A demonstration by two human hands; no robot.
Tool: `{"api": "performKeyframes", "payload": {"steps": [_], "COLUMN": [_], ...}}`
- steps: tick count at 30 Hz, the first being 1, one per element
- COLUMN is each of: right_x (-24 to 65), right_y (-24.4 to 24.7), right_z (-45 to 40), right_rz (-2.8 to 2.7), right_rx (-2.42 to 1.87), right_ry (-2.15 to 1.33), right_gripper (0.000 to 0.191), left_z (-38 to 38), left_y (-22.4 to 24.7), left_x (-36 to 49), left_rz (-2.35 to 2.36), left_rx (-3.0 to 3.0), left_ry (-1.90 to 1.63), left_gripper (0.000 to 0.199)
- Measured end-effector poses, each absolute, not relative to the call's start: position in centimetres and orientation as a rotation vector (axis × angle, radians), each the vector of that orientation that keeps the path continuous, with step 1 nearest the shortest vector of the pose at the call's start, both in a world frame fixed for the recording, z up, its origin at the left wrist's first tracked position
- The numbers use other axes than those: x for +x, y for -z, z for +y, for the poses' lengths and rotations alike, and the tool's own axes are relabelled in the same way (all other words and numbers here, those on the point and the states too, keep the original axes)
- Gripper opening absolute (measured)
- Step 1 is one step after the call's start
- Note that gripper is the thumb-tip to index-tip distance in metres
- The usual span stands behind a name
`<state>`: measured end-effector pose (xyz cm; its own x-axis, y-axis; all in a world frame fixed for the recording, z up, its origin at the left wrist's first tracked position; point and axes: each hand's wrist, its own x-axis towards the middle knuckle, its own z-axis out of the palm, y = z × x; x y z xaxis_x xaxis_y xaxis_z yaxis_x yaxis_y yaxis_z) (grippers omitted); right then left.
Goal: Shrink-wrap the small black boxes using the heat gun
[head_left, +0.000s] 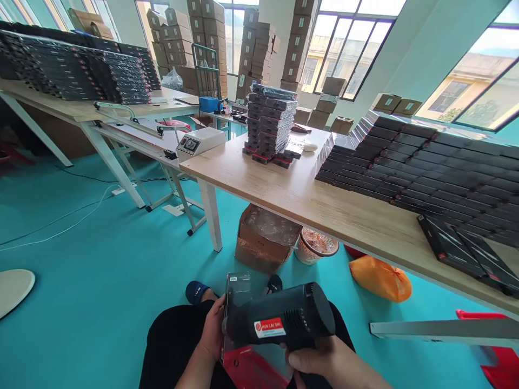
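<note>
Near, over the lap, the right hand (310,357) wraps the handle of a heat gun (279,316), its front end leftward over a flat box (239,286); the left hand (212,329) grips that box's left edge, presumably leaving its face exposed. Beyond, black boxes (417,162) stand stacked on the table (344,208), probably for compactness.

Bright daylight from overexposed windows (344,48), soft sheen on the tabletop (294,186), wide-angle stretch toward the edges
</note>
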<state>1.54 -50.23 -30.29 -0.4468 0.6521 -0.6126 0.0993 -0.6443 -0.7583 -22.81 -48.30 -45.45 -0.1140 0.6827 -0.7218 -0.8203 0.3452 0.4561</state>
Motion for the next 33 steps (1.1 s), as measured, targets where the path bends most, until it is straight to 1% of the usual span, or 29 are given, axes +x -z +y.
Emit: {"api": "performKeyframes", "payload": {"steps": [3,5,10,15,19,23,25,27,29,30,33], "right_x": [1.9,1.8,0.6,0.5,0.8,0.7,0.7,0.6,0.3,0.1,-0.6], "right_y": [31.0,31.1,30.6,30.7,30.2,28.9,27.8,26.6,25.5,25.1,25.2], "right_z": [-49.8,-49.2,-48.3,-48.0,-47.3,-46.8,-47.1,-47.7,-48.0,-47.8,-46.0], "right_rz": [-0.738,-0.654,-0.833,-0.859,-0.901,-0.954,-1.106,-1.377,-1.644,-1.726,-1.702], "right_rx": [-1.419,-1.424,-1.32,-1.504,-1.447,-1.533,-1.479,-1.428,-1.446,-1.471,-1.518], "right_ry": [-1.92,-1.82,-1.885,-1.775,-1.838,-1.712,-1.813,-2.007,-2.108,-2.089,-1.86], "right_gripper": [0.04,0.041,0.041,0.039,0.041,0.033,0.021,0.008,0.011,0.012,0.011], "left_z": [-48.2,-48.2,-48.3,-48.4,-48.5,-48.4,-48.2,-48.1,-48.0,-48.0,-48.1], "left_y": [45.7,46.0,46.5,46.7,46.9,46.7,46.6,46.8,47.1,47.4,48.2], "left_x": [-22.6,-22.5,-22.5,-22.7,-22.8,-22.7,-22.6,-22.6,-22.6,-22.7,-23.0], "left_rz": [1.109,1.093,1.005,0.944,0.986,0.921,0.914,0.977,1.051,1.075,1.088], "left_rx": [-0.186,-0.193,-0.137,-0.135,-0.11,-0.121,-0.123,-0.134,-0.14,-0.14,-0.153], "left_ry": [-1.255,-1.209,-1.163,-1.09,-1.129,-1.08,-1.079,-1.139,-1.214,-1.239,-1.264], "left_gripper": [0.039,0.036,0.035,0.033,0.026,0.028,0.028,0.024,0.029,0.033,0.038]}}
